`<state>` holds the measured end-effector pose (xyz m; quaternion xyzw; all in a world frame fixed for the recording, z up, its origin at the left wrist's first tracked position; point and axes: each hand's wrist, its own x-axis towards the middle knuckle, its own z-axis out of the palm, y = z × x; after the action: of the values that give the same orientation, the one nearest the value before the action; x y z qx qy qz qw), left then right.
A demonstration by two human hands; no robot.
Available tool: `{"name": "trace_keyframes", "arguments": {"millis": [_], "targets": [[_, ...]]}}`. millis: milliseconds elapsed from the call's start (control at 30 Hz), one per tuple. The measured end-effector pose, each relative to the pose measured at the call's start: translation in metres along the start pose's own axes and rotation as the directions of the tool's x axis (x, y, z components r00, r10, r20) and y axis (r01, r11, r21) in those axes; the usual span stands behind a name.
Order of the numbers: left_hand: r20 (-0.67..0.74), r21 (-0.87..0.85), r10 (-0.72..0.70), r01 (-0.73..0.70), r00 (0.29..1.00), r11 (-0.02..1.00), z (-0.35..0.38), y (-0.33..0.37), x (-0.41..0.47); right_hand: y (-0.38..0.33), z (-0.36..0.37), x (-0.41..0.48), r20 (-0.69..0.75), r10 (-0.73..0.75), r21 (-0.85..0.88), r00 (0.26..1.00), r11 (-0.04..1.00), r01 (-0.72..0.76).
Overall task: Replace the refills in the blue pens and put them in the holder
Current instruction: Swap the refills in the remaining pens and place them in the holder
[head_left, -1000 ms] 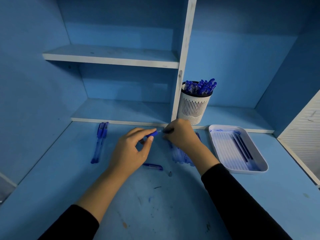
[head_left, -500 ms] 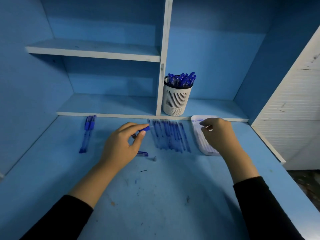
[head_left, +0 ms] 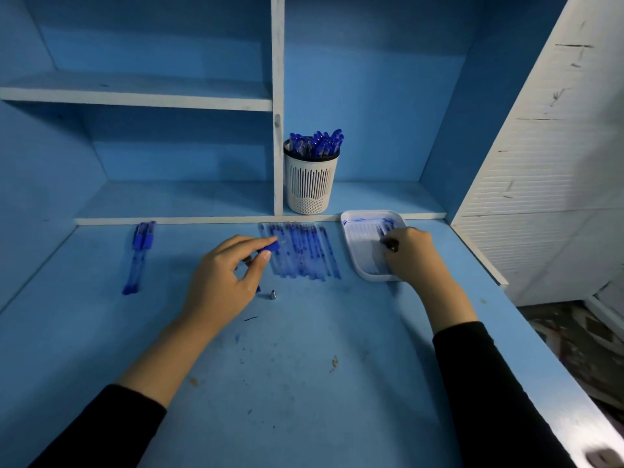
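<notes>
A second ago I had both hands together on one pen at the middle of the worktop (head_left: 304, 383). Now they have parted. My left hand (head_left: 223, 282) has stayed put, pinching the blue pen (head_left: 270, 247) between thumb and curled fingers, its end pointing toward the back edge.

My right hand (head_left: 413, 256) has travelled to the white tray (head_left: 351, 224) at the back right of the worktop and sits low over it. Its fingers are curled round a small dark piece (head_left: 391, 245), which I take for the end of the spent refill (I cannot make out its length). So the old refill looks to be out and about to be dropped.

The pen in my left hand should therefore be empty. The next reach would be to the row of fresh refills (head_left: 300, 255) along the back edge, just beside my left fingertips. A small metal tip (head_left: 273, 294) lies loose on the worktop near my left hand, and I judge it must go back on afterwards.

Two more pens (head_left: 140, 255) wait near the back left corner. The holder (head_left: 310, 187), already crowded with pens, stands on the low shelf behind the back edge.
</notes>
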<state>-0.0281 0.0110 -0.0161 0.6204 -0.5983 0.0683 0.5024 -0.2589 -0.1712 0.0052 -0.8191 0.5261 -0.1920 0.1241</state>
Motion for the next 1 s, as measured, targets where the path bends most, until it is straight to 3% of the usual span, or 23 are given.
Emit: {"name": "trace_keyframes", "arguments": {"millis": [267,467,533,633,800,867,1000], "targets": [[0.046,-0.007,0.019,-0.018,0.999,1.000,0.004,0.004,-0.003,-0.004,-0.001,0.000,-0.029,-0.011,0.095,1.000,0.995,0.014],[0.047,-0.020,0.020,-0.019,0.999,1.000,0.002,0.005,-0.003,-0.012,-0.013,-0.007,0.023,0.067,0.388,0.997,0.919,-0.071],[0.032,-0.030,0.007,-0.006,0.999,1.000,0.001,0.006,-0.004,-0.017,-0.017,-0.014,0.068,0.069,0.552,0.995,0.828,-0.095],[0.015,-0.054,-0.015,0.016,1.000,0.998,0.001,0.010,-0.003,-0.032,-0.018,-0.026,0.115,0.040,0.800,0.993,0.589,-0.117],[-0.018,-0.150,-0.067,0.063,0.998,0.987,0.002,0.016,-0.002,-0.069,-0.011,-0.041,0.094,0.102,0.981,0.990,0.157,-0.110],[-0.008,-0.182,-0.071,0.069,0.997,0.981,0.003,0.019,-0.002,-0.077,-0.005,-0.045,0.078,0.132,0.993,0.988,0.076,-0.089],[0.021,-0.228,-0.054,0.058,0.998,0.972,0.004,0.023,-0.002,-0.087,0.003,-0.051,0.037,0.161,0.998,0.986,0.034,-0.043]]}}
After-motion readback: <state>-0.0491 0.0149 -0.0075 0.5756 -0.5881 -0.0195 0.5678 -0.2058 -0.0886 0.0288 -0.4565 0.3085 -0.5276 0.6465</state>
